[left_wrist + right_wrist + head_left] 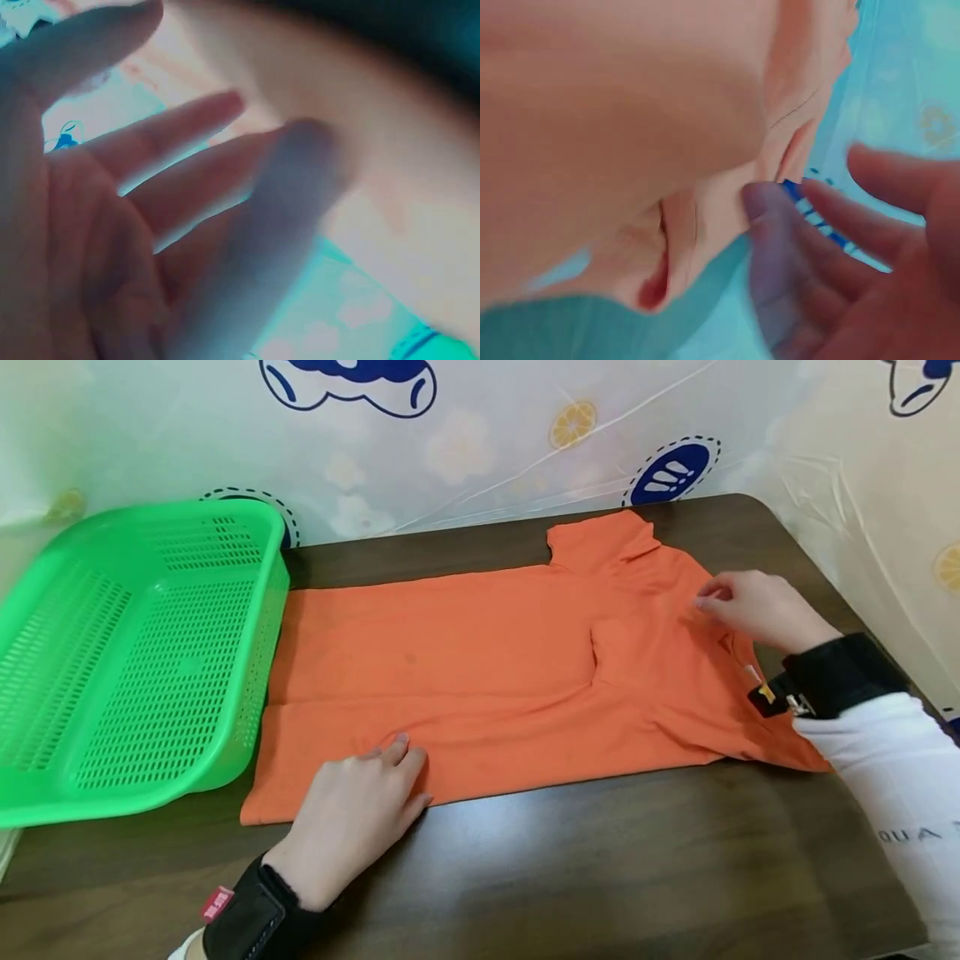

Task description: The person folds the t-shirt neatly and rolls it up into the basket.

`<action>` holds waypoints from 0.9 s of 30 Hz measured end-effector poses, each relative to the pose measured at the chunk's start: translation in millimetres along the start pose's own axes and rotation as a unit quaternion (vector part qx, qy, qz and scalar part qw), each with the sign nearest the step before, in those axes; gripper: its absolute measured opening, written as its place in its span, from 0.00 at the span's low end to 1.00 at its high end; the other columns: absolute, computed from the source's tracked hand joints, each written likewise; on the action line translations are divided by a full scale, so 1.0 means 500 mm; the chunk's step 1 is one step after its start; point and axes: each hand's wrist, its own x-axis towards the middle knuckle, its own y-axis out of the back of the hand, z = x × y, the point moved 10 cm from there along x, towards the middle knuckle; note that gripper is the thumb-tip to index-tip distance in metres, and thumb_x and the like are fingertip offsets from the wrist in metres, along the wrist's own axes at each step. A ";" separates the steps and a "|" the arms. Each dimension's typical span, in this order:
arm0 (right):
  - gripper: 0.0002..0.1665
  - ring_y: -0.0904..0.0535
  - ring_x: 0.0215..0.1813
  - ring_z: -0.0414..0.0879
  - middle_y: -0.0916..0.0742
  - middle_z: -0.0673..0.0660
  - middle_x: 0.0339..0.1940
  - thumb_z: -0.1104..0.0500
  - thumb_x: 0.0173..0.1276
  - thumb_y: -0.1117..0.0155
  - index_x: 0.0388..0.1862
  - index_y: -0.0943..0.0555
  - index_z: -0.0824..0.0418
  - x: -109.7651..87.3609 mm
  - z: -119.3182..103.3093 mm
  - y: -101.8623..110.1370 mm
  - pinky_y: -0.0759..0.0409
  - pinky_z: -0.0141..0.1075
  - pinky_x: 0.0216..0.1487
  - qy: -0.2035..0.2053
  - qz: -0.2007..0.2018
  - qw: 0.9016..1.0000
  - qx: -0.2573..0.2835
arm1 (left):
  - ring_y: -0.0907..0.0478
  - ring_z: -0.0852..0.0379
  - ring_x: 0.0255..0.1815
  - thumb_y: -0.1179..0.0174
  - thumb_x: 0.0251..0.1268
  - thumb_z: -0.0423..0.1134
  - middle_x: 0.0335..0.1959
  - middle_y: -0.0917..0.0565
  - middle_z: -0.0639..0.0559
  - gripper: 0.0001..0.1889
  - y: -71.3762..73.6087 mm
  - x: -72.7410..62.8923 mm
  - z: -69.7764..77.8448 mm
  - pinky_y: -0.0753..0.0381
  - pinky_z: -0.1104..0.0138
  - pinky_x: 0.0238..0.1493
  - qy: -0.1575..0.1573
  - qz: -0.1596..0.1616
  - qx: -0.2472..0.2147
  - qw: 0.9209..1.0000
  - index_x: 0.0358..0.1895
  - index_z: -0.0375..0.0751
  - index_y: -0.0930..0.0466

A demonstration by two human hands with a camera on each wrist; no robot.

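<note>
An orange short-sleeved shirt (465, 643) lies spread sideways on the brown table, its hem to the left and a sleeve (600, 539) sticking out at the back right. My left hand (360, 818) rests with relaxed fingers on the shirt's near edge. In the left wrist view the fingers (172, 142) are spread and blurred, gripping nothing visible. Over the collar end at the right is my right hand (765, 607), fingers loosely bent. The right wrist view shows its fingers (877, 225) apart from the thumb, near the shirt (615, 150) with no cloth pinched.
A green perforated plastic basket (273, 585) stands at the left, against the shirt's hem end. The brown table (570, 868) has a rounded far right corner. Behind it hangs a pale patterned sheet (480, 452).
</note>
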 end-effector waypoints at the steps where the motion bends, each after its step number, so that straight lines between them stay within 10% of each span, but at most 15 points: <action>1: 0.33 0.23 0.36 0.54 0.20 0.66 0.41 0.39 0.64 0.52 0.51 0.28 0.66 -0.012 0.005 -0.004 0.30 0.51 0.40 0.001 -0.010 1.000 -0.018 | 0.39 0.58 0.08 0.37 0.49 0.53 0.22 0.25 0.52 0.17 0.002 0.011 0.002 0.44 0.68 0.07 0.005 -0.009 0.000 1.000 0.28 0.43 0.27; 7: 0.40 0.26 0.34 0.51 0.20 0.61 0.38 0.29 0.55 0.50 0.48 0.27 0.63 -0.084 0.043 -0.045 0.30 0.45 0.35 -0.010 -0.050 0.998 -0.047 | 0.36 0.57 0.13 0.44 0.57 0.52 0.13 0.34 0.55 0.14 0.007 0.132 0.034 0.39 0.66 0.11 0.003 -0.060 -0.055 0.997 0.26 0.46 0.28; 14: 0.15 0.33 0.27 0.49 0.27 0.55 0.22 0.50 0.65 0.46 0.34 0.28 0.62 -0.138 0.063 -0.065 0.38 0.38 0.27 0.020 -0.010 0.999 -0.037 | 0.28 0.59 0.38 0.52 0.64 0.51 0.41 0.24 0.56 0.16 -0.013 0.288 0.137 0.27 0.64 0.37 -0.071 -0.118 -0.153 0.979 0.52 0.52 0.28; 20: 0.21 0.32 0.34 0.55 0.24 0.62 0.33 0.47 0.69 0.55 0.45 0.31 0.64 -0.131 0.090 -0.064 0.35 0.42 0.31 -0.007 0.012 1.000 -0.005 | 0.31 0.58 0.41 0.54 0.66 0.49 0.41 0.26 0.56 0.14 -0.054 0.330 0.195 0.30 0.64 0.41 -0.108 -0.153 -0.201 0.961 0.50 0.53 0.26; 27: 0.47 0.33 0.52 0.63 0.31 0.72 0.55 0.32 0.60 0.54 0.62 0.42 0.68 -0.151 0.129 -0.095 0.35 0.56 0.47 -0.045 -0.060 0.996 0.039 | 0.40 0.57 0.47 0.53 0.65 0.51 0.56 0.33 0.54 0.23 -0.082 0.347 0.219 0.38 0.67 0.48 -0.129 -0.173 -0.205 0.955 0.63 0.51 0.35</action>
